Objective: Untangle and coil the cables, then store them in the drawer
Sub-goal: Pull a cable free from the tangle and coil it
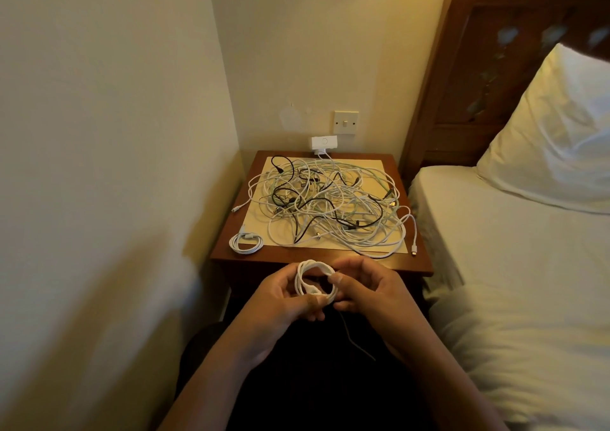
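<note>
Head view, just short of the surface [280, 254]: likely light, springy white cable coil [310, 288] pinched between left hand [284, 295] and right hand [366, 287]; grip across all loops together.

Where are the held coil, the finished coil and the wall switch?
held coil [312, 261]: head view, top of its loop.
finished coil [246, 249]: head view, its lower strands.
wall switch [345, 122]: head view, its middle rocker.
</note>
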A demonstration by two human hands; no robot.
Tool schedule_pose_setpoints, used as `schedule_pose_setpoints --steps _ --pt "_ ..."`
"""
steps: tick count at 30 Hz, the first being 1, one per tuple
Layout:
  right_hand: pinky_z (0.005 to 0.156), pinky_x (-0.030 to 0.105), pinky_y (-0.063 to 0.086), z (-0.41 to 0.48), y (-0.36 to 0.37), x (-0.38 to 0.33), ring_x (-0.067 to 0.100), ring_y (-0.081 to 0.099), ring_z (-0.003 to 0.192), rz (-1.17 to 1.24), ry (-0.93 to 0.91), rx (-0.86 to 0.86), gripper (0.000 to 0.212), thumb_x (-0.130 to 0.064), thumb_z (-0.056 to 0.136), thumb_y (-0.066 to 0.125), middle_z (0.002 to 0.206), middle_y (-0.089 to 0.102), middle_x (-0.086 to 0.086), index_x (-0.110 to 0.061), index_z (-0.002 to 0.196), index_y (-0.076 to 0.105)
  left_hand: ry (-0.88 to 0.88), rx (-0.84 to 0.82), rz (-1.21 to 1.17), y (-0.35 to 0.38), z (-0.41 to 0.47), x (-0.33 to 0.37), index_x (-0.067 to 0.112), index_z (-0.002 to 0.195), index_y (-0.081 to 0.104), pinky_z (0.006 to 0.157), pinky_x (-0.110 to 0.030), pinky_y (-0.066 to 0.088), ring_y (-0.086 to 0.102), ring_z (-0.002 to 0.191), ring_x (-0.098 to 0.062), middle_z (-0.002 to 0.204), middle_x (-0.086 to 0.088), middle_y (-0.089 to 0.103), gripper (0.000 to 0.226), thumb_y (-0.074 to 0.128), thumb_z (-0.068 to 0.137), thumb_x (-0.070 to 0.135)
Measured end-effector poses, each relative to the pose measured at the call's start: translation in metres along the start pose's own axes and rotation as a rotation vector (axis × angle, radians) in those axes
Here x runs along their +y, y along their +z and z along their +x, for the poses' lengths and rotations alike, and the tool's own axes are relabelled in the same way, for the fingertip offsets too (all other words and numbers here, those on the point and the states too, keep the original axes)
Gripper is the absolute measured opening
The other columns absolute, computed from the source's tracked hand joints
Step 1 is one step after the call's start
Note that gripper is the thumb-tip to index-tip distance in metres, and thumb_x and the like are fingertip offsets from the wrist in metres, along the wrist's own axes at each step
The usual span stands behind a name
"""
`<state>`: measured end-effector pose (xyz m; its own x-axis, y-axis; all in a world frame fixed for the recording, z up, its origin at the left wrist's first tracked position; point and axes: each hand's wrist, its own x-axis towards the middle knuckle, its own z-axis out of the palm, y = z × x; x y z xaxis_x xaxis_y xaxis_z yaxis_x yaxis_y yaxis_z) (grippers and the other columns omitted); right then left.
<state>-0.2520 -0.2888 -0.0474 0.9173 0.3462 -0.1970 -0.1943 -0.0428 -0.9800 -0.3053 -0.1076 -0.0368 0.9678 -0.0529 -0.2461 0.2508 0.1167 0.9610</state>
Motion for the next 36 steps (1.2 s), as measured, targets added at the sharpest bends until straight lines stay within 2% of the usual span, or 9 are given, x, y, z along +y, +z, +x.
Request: schedule_pose_setpoints --steps 6,10,13,19,22,27,29,33,36 --pt "0.081 0.033 0.061 -0.002 0.003 0.006 0.018 0.076 0.088 -0.078 -0.034 0.034 0.013 -0.018 0.091 0.076 0.095 0.079 0.002 -0.019 0.105 0.076 -0.063 -0.032 0.019 -0.01 0.003 -0.005 0.028 0.111 0.076 0.069 -0.03 0.044 0.056 0.073 -0.017 0.089 -0.009 0.066 0.033 0.073 0.088 0.005" --pt "0.079 0.03 0.061 -0.002 0.007 0.011 0.016 0.076 0.088 -0.092 -0.028 0.067 0.015 -0.018 0.091 0.077 0.095 0.079 -0.001 -0.021 0.105 0.075 -0.09 -0.014 -0.008 -0.016 0.004 -0.012 0.025 0.117 0.073 0.072 -0.031 0.048 0.059 0.076 -0.019 0.092 -0.009 0.069 0.036 0.075 0.087 0.006" --pt "0.077 0.028 0.061 0.001 0.009 0.016 0.014 0.076 0.09 -0.114 -0.046 0.106 0.017 -0.019 0.091 0.076 0.097 0.078 -0.003 -0.022 0.107 0.073 -0.075 0.049 -0.034 -0.017 0.008 -0.018 0.024 0.125 0.066 0.078 -0.031 0.054 0.067 0.082 -0.02 0.101 -0.01 0.074 0.042 0.077 0.086 0.009" --pt "0.08 0.032 0.063 0.007 0.008 0.022 0.014 0.076 0.092 -0.117 -0.026 0.097 0.02 -0.018 0.09 0.077 0.098 0.078 -0.002 -0.022 0.108 0.073 0.007 0.176 0.113 -0.02 0.019 -0.027 0.03 0.119 0.07 0.082 -0.028 0.059 0.073 0.098 -0.019 0.099 -0.001 0.076 0.038 0.077 0.088 0.009" --pt "0.083 0.032 0.063 0.012 0.006 0.027 0.012 0.075 0.093 -0.132 0.006 0.068 0.019 -0.016 0.09 0.076 0.099 0.078 -0.002 -0.022 0.108 0.073 0.04 0.221 0.136 -0.027 0.024 -0.032 0.031 0.117 0.071 0.082 -0.029 0.06 0.073 0.096 -0.016 0.099 -0.002 0.077 0.04 0.078 0.086 0.007" --pt "0.089 0.034 0.062 0.025 -0.009 0.033 0.008 0.073 0.096 -0.253 0.024 0.082 0.019 -0.016 0.094 0.072 0.103 0.076 -0.006 -0.03 0.108 0.073 0.067 0.393 0.119 -0.054 0.046 -0.031 0.025 0.114 0.071 0.08 -0.028 0.061 0.073 0.086 -0.015 0.093 -0.005 0.077 0.039 0.076 0.085 -0.001" --pt "0.092 0.037 0.061 0.032 -0.016 0.034 0.007 0.072 0.097 -0.318 0.009 0.102 0.019 -0.018 0.095 0.072 0.103 0.075 -0.008 -0.033 0.107 0.073 0.083 0.457 0.187 -0.075 0.065 -0.03 0.022 0.119 0.07 0.079 -0.026 0.061 0.072 0.091 -0.017 0.098 -0.006 0.076 0.041 0.077 0.085 0.0" --pt "0.095 0.043 0.059 0.052 -0.03 0.031 0.008 0.07 0.1 -0.396 -0.047 0.159 0.018 -0.02 0.095 0.071 0.103 0.075 -0.011 -0.036 0.104 0.074 0.064 0.556 0.494 -0.117 0.104 -0.028 0.026 0.122 0.071 0.086 -0.04 0.059 0.07 0.095 -0.022 0.102 0.001 0.072 0.041 0.082 0.084 0.017" --pt "0.094 0.04 0.059 0.065 -0.039 0.022 0.007 0.07 0.098 -0.42 -0.095 0.185 0.017 -0.021 0.096 0.069 0.103 0.074 -0.012 -0.036 0.104 0.073 0.086 0.598 0.718 -0.136 0.127 -0.025 0.019 0.129 0.07 0.08 -0.032 0.05 0.064 0.092 -0.016 0.108 -0.001 0.07 0.046 0.082 0.085 0.023"
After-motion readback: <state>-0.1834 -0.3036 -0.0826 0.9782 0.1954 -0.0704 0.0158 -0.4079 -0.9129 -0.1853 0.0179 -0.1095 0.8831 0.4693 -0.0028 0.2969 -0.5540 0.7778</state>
